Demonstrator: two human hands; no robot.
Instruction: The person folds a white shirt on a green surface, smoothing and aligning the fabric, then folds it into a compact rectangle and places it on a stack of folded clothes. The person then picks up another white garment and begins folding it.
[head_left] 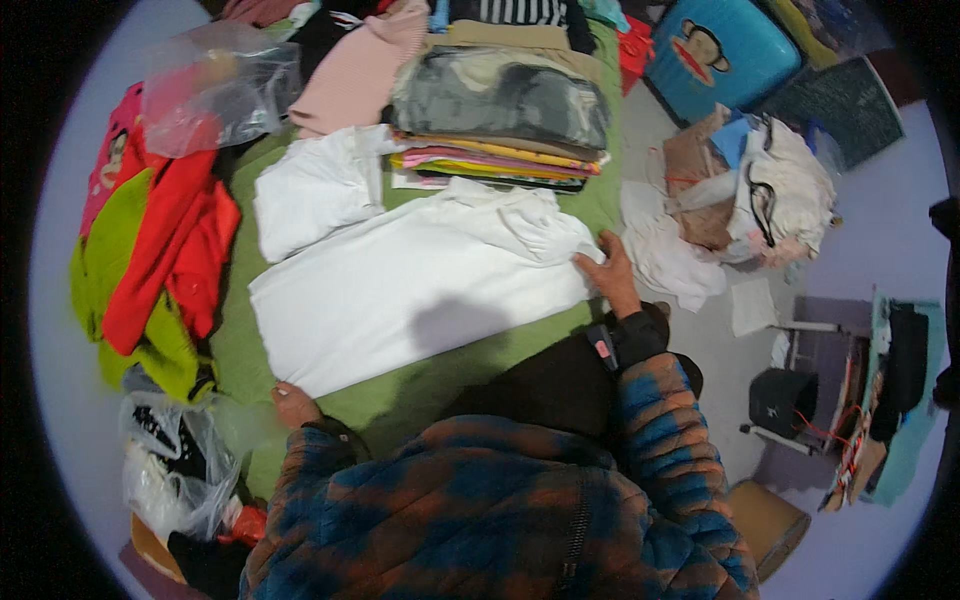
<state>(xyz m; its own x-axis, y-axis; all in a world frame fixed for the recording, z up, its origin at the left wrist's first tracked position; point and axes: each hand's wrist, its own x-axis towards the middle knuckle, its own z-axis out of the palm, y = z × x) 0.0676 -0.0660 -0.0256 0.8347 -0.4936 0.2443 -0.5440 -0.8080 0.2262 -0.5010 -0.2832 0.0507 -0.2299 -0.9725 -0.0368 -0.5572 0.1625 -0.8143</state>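
A white top [400,280], folded into a long strip, lies slantwise over the green bed cover [390,380]. Its bunched upper part rests toward the right. My left hand [297,405] is closed on the near left corner of the cloth, with part of its fingers hidden. At the right end, my right hand [615,275] holds the edge, thumb over the fabric and forefinger stretched along the side. Just beyond the top sits another folded white garment [315,190]. Behind them stands a stack of folded clothes [500,100], with a grey patterned piece uppermost.
Red clothing [175,250] and a lime-green garment [130,260] are heaped at the left. A clear plastic bag [220,90] lies beyond, and another filled bag [180,460] is near left. On the right are a blue suitcase [730,75] and a pile of cloth [785,190].
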